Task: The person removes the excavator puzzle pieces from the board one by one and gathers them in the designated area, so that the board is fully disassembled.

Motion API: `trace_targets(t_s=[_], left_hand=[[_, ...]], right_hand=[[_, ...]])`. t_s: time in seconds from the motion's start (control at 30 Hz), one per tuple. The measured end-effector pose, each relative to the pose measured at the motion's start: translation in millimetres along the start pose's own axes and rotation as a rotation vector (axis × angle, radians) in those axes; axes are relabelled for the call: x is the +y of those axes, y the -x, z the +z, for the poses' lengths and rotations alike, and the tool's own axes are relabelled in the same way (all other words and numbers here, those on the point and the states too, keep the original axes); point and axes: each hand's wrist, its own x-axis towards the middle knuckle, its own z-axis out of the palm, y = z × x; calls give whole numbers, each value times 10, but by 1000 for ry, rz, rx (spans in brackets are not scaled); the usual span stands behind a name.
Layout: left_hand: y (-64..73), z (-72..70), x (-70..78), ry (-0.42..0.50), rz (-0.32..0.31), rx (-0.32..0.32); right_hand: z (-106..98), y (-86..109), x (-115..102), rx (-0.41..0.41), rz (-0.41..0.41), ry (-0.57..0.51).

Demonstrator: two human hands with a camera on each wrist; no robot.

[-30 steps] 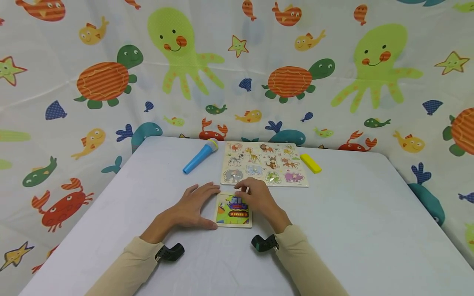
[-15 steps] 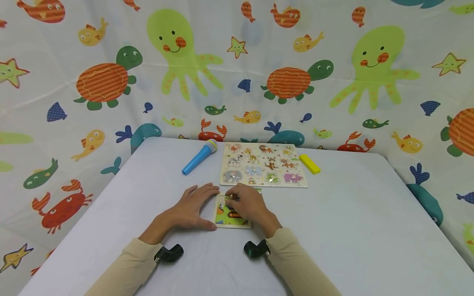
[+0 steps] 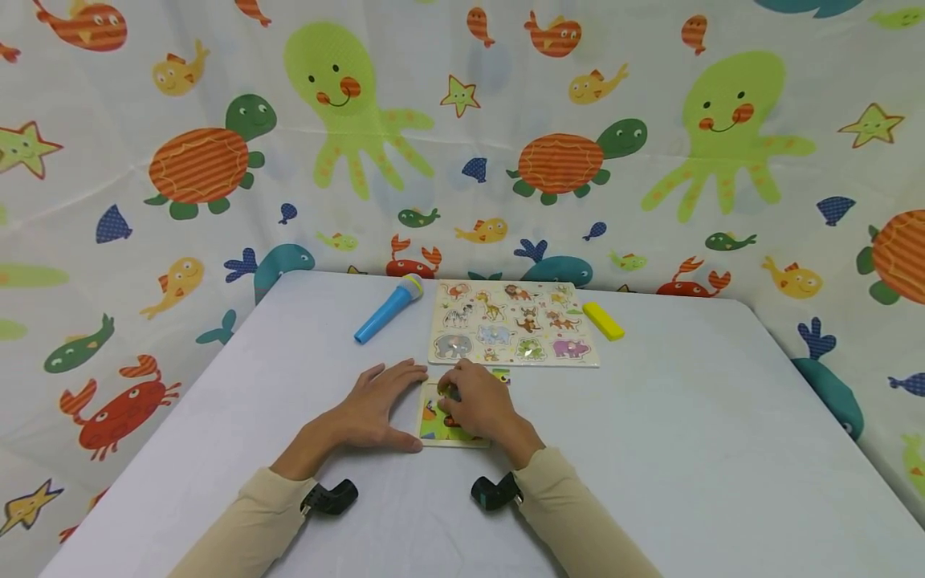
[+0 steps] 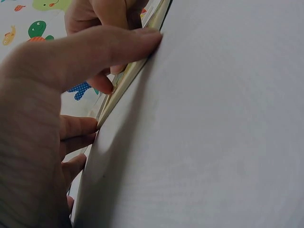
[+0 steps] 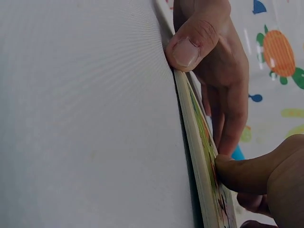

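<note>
A small square jigsaw puzzle (image 3: 436,431) with a picture of a vehicle lies flat in its pale wooden tray on the table. My left hand (image 3: 372,409) is spread along its left side, thumb at the near corner and fingertips at the far one; the left wrist view shows the thumb (image 4: 137,42) on the tray's edge. Over the upper half, my right hand (image 3: 477,401) has thumb and curled forefinger together on a puzzle piece (image 3: 452,393), mostly hidden by the fingers. A loose green piece (image 3: 502,376) lies just beyond the knuckles.
Behind the puzzle lies a wooden animal peg board (image 3: 477,313). A blue toy microphone (image 3: 386,313) is to its left, a yellow block (image 3: 603,321) to its right. The white table (image 3: 686,417) ends at a cloth (image 3: 448,104) printed with sea animals.
My right hand has moved left across the puzzle, its fingertips now over the upper middle. The loose green piece beyond it has come into sight. My left hand has stayed in place.
</note>
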Motion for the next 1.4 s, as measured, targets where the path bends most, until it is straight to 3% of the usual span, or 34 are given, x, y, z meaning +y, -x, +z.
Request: trace_targets(t_s=[0.3, 0.57, 0.87, 1.4], left_hand=[[-3, 12, -11, -4, 5, 3], [-18, 15, -13, -2, 29, 9], [-8, 31, -25, -2, 13, 15], [-11, 40, -37, -1, 14, 11]], right_hand=[[16, 2, 3, 6, 15, -7], [-8, 33, 51, -7, 5, -87], [-23, 55, 68, -21, 21, -153], [0, 47, 79, 9, 44, -146]])
